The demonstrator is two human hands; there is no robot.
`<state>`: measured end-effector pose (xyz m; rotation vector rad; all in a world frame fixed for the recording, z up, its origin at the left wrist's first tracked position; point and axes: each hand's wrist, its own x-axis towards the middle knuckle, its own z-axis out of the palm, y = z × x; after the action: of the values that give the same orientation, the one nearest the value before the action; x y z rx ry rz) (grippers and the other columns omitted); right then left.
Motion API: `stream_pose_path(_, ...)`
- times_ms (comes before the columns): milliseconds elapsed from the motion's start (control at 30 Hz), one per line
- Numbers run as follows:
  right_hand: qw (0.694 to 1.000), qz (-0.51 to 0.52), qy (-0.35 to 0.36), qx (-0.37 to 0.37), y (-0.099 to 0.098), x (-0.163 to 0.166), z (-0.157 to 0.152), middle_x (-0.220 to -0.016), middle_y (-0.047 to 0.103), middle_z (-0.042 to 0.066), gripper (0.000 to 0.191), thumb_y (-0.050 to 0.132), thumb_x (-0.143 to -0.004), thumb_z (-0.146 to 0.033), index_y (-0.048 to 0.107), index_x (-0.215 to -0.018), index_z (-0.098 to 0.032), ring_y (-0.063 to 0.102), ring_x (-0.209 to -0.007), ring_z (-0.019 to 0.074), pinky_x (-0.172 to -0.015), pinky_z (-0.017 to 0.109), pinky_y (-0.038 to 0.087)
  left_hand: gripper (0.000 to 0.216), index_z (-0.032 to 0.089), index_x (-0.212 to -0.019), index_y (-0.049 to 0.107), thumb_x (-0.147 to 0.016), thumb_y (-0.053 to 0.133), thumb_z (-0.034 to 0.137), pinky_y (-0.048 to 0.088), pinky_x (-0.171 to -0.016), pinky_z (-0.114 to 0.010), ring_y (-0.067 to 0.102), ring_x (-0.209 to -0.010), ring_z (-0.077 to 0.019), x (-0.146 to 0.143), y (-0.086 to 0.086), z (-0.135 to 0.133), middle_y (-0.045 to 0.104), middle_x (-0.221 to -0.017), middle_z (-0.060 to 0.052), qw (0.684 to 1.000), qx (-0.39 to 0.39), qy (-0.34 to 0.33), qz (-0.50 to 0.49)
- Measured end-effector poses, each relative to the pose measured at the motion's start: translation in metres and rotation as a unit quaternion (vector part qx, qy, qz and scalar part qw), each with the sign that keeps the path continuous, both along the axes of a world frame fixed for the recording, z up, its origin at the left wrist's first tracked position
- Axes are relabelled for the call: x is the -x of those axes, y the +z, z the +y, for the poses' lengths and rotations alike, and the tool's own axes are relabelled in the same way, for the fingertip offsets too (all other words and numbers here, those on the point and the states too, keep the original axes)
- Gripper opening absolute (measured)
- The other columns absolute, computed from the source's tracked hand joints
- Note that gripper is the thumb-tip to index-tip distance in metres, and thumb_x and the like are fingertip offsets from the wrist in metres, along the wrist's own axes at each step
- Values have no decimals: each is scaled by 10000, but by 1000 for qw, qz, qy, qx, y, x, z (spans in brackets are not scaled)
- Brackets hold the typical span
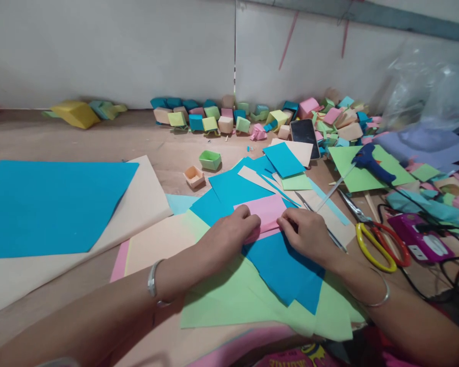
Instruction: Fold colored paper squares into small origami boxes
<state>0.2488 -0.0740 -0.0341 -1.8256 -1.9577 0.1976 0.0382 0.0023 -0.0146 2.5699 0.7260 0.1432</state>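
A small pink sheet of paper (pixel 265 210) with a fold along its lower edge lies over blue paper (pixel 286 265). My left hand (pixel 233 227) pinches its left end, fingers curled on the fold. At the right end, my right hand (pixel 306 232) grips the same sheet between thumb and fingertips. Under the blue paper spread pale green sheets (pixel 229 300). Just beyond the hands lie a smaller blue piece (pixel 284 159) and cut strips of paper. A pen-like tool (pixel 338 242) rests beside my right hand, partly hidden by it.
Scissors (pixel 382 247), a blue glue gun (pixel 375 163) and a purple power socket (pixel 421 237) with black cables lie right. Small paper boxes (pixel 210 159) stand behind, with more piled along the wall. A phone (pixel 305 137) leans there. A large blue sheet (pixel 53 206) covers the left.
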Motion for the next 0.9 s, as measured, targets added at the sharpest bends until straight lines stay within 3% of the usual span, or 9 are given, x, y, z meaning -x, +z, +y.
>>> stream_pose_path(167,1000,-25,8,-10,-5,0,0,-698,629,37,220,473,-923,-283,570,-747,-193,562,-667,181,-631,291,354,159,202,-920,591,-881,478,98,243,-485,-244,448,-610,-119,-1,7,3,507,-889,-31,992,-65,-75,80)
stream_pose_path(300,1000,1,-17,12,-4,-2,1,-690,618,11,133,507,-904,-290,573,-830,-201,560,-643,171,-601,276,349,149,204,-969,623,-899,511,136,233,-468,-274,474,-615,-152,-3,12,1,547,-851,-47,979,-133,-94,124)
stream_pose_path(433,993,64,-83,61,1,-8,3,-582,545,-49,164,629,-823,-360,549,-820,-217,509,-530,137,-522,247,307,165,137,-864,632,-922,477,133,352,-570,-318,523,-791,-219,-8,10,-7,574,-839,-85,969,-176,-140,99)
stream_pose_path(567,990,88,-77,76,3,-13,5,-560,527,-55,213,649,-804,-369,529,-717,-216,484,-526,124,-518,237,289,195,132,-880,598,-944,414,135,335,-548,-323,490,-704,-194,-9,7,-14,570,-851,-74,970,-171,-151,88)
stream_pose_path(667,993,72,-63,76,3,-13,6,-572,536,-48,206,628,-820,-352,530,-701,-215,480,-546,125,-526,241,272,235,136,-1002,576,-981,385,272,341,-570,-322,487,-711,-196,-11,3,-13,572,-878,-71,970,-172,-156,76)
stream_pose_path(800,994,62,-55,76,2,-13,7,-588,542,-44,182,622,-819,-331,530,-714,-214,472,-553,124,-534,245,259,568,154,-1243,483,-924,327,598,328,-570,-316,499,-744,-202,-18,-8,-7,583,-928,-70,974,-170,-143,42)
stream_pose_path(900,993,62,-54,79,2,-13,7,-591,542,-43,166,617,-819,-311,531,-715,-213,475,-554,124,-539,244,261,682,181,-1296,460,-865,310,688,278,-533,-307,500,-737,-198,-22,-11,-3,591,-943,-69,975,-169,-141,36)
